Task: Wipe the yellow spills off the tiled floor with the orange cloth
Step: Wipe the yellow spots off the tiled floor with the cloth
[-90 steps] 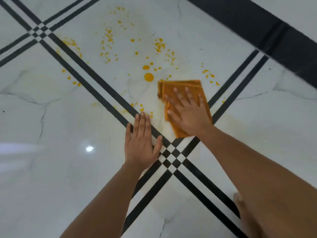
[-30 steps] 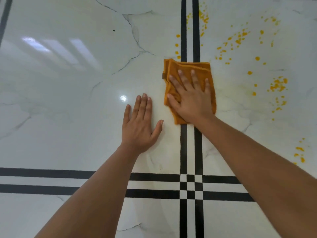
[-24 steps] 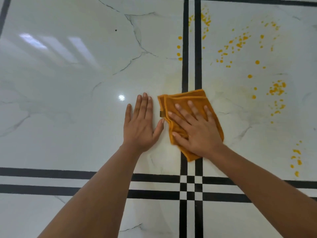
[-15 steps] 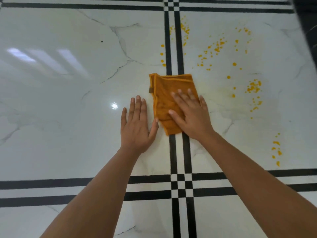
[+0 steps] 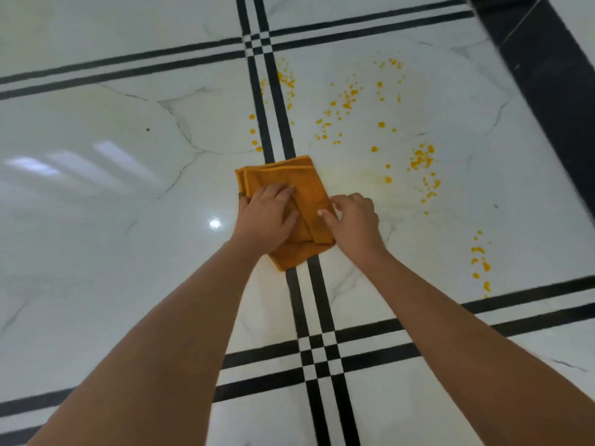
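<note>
The folded orange cloth (image 5: 286, 185) lies on the white marble-look floor (image 5: 96, 194), across a pair of black lines. My left hand (image 5: 265, 217) is on the cloth's left part with fingers curled into the fabric. My right hand (image 5: 352, 220) grips the cloth's right edge, where a flap is folded over. Yellow spill drops (image 5: 344, 104) dot the tile beyond and right of the cloth, with a dense patch (image 5: 420, 159) farther right and more drops (image 5: 481, 259) at the right. A faint yellowish smear (image 5: 363, 178) sits beside the cloth.
Double black lines cross the floor at a near junction (image 5: 318, 355) and a far junction (image 5: 259, 45). A wide black border band (image 5: 547, 69) runs along the upper right. A light glare spot (image 5: 214, 223) shines left of my hands.
My left hand has moved off the bare floor onto the cloth. My right hand went from pressing flat on it to gripping its right edge, with a flap folded over. The view has turned slightly.
</note>
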A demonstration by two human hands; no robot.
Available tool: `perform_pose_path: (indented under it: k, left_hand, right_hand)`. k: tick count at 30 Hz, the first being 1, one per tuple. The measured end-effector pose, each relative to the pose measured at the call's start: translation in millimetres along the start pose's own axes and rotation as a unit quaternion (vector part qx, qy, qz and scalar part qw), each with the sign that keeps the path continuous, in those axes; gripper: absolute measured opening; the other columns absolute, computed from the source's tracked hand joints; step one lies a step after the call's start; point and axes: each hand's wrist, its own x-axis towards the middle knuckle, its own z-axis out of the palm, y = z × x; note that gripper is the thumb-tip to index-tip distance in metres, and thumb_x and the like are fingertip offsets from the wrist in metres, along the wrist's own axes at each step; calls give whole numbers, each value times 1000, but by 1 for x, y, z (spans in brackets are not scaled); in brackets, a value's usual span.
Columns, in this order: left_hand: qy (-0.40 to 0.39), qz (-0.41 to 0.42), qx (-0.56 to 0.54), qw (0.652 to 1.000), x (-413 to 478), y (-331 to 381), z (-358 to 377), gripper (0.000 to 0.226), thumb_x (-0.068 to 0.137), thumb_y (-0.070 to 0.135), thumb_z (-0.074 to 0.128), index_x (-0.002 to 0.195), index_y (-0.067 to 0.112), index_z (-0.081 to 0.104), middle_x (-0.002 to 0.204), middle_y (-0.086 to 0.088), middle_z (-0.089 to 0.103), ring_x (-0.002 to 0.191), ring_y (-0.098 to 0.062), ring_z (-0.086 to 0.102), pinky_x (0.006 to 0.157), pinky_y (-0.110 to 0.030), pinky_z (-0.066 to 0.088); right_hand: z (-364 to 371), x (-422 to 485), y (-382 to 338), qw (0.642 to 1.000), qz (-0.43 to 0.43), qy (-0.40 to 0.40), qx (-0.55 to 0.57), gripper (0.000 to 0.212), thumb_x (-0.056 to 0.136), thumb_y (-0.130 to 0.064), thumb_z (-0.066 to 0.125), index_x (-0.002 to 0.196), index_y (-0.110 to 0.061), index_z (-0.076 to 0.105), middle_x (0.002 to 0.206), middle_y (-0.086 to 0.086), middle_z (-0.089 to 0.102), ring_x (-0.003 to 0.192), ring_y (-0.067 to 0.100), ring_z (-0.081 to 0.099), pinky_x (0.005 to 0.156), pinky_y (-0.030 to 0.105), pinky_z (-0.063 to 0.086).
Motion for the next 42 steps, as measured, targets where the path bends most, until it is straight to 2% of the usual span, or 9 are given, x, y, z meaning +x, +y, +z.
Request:
perform_pose_path:
  k: [6, 10, 18, 21, 25, 28, 33, 39, 42]
  left_hand:
    - [-9, 46, -53, 998, 8, -15, -27, 38, 96, 27, 41, 132, 15, 45, 137, -6, 46, 123, -25, 43, 101, -38, 33]
    - [44, 48, -47, 997, 11, -22, -36, 39, 98, 26, 35, 134, 14, 43, 139, -7, 45, 126, -25, 41, 103, -43, 30]
    - [104, -6, -56, 993, 17, -51, -57, 41, 97, 20, 36, 136, 12, 41, 141, -7, 45, 129, -25, 40, 104, -43, 28]
    - [60, -5, -11, 998, 12, -68, -47, 44, 98, 25, 33, 140, 14, 35, 146, -6, 38, 133, -22, 34, 107, -40, 25]
    - [11, -19, 5, 1000, 13, -82, -28, 50, 99, 29, 26, 146, 15, 21, 154, -4, 21, 142, -20, 14, 112, -40, 15]
    - [16, -2, 22, 1000, 16, -90, -12, 54, 98, 35, 19, 148, 16, 8, 157, -2, 5, 143, -19, -1, 114, -41, 3]
    - [54, 10, 23, 998, 39, -93, -1, 68, 86, 47, -5, 147, 17, -3, 156, -1, -6, 142, -17, -11, 113, -41, -6]
    - [44, 17, 28, 999, 68, -106, -13, 59, 97, 42, 11, 147, 15, -6, 156, -2, -8, 141, -17, -14, 113, -40, -9]
    - [56, 27, 17, 998, 69, -109, -12, 64, 91, 47, -1, 147, 16, -2, 157, -2, -2, 142, -16, -11, 114, -40, -5]
  right_hand:
    - [-20, 13, -28, 942, 183, -82, 268, 15, 87, -16, 62, 96, -6, 66, 106, 15, 66, 99, 30, 61, 87, 39, 50]
    - [-63, 20, -42, 909, 167, -12, 381, 13, 84, -5, 61, 76, -13, 67, 81, 8, 67, 83, 24, 63, 77, 34, 53]
    - [-68, 28, -91, 983, 23, -93, 154, 14, 87, -21, 61, 89, -12, 71, 69, 4, 65, 63, 14, 59, 58, 23, 42]
    - [-37, 27, -84, 991, -22, -119, 63, 24, 90, -30, 57, 104, -13, 67, 94, 5, 66, 88, 18, 60, 69, 23, 45]
    - [8, 32, -64, 985, -25, -111, -132, 57, 95, -49, 35, 145, -26, 22, 154, 6, 18, 140, 31, 12, 110, 50, 23]
    - [40, 34, -61, 983, 26, -61, -172, 57, 94, -56, 17, 145, -40, -4, 157, 1, -10, 142, 29, -15, 110, 57, -4]
    - [69, 36, -73, 980, 19, 37, -193, 57, 90, -59, 13, 144, -44, 3, 157, 3, 6, 143, 34, 0, 106, 64, -1]
    - [59, 77, -76, 979, 71, 31, -187, 54, 94, -54, 10, 144, -42, -5, 158, -2, -3, 143, 31, -6, 108, 62, 0]
    - [73, 76, -94, 974, -69, 30, -212, 52, 93, -52, 17, 145, -41, 14, 155, -3, 18, 142, 30, 13, 107, 64, 12]
